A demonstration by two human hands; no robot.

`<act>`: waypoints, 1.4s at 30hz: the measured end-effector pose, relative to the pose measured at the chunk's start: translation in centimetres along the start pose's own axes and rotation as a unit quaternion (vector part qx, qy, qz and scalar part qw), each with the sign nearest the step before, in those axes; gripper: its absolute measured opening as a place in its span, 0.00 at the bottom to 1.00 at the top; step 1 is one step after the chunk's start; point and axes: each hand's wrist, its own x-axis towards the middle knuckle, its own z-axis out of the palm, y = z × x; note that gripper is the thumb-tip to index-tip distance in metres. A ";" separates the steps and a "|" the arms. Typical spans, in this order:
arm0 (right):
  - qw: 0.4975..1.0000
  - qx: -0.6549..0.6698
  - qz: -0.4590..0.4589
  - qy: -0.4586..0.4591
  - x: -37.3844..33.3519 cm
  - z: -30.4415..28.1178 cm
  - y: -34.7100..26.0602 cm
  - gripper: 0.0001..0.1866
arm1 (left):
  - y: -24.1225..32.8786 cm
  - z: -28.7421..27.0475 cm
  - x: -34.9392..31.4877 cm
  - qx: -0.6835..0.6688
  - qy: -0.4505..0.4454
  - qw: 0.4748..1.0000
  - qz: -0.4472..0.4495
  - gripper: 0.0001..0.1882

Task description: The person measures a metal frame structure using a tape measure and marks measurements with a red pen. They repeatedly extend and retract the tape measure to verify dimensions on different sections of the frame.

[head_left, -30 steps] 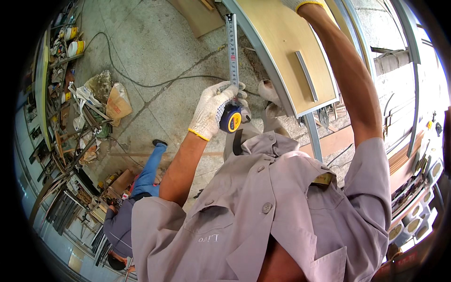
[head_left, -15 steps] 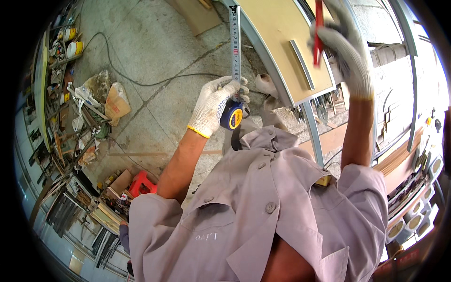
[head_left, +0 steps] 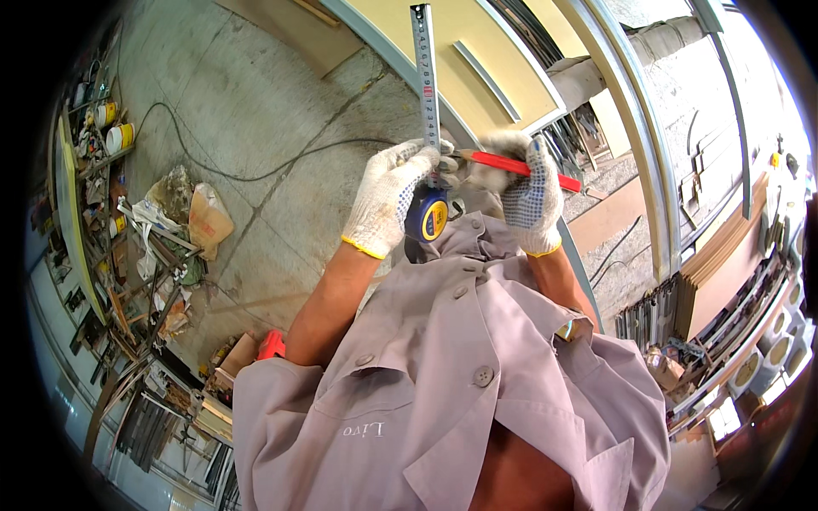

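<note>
My left hand, in a white knit glove with a yellow cuff, grips a tape measure. The tape's blue and yellow case hangs below the fingers, and its extended silver blade points away from me. In my right hand, gloved alike with blue dots on the palm, is a red carpenter's pencil. Its bare wood tip is close to the blade, just right of my left fingertips; I cannot tell whether they touch. Beyond lies a pale yellow panel with a grey metal edge and a long metal handle.
A dark cable crosses the concrete floor at left. Scrap and bags are heaped further left, near white and yellow buckets. Metal bars and stacked brown boards stand at the right.
My right hand has come down and left from the upper right, bringing the red pencil beside the tape blade. My left hand keeps its hold; the panel appears shifted left in view.
</note>
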 end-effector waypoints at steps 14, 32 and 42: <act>0.990 -0.065 0.057 0.110 -1.6 1.0 0.0 0.12 | -1.6 0.8 -0.7 -0.005 0.009 1.000 -0.007 0.14; 0.983 -0.184 0.013 -0.005 -1.3 0.4 -0.8 0.12 | -0.6 0.4 -1.0 -0.014 -0.013 1.000 0.003 0.14; 0.982 -0.183 0.038 0.001 -0.8 0.7 -1.3 0.12 | -1.1 0.0 -0.2 -0.002 -0.013 1.000 -0.004 0.14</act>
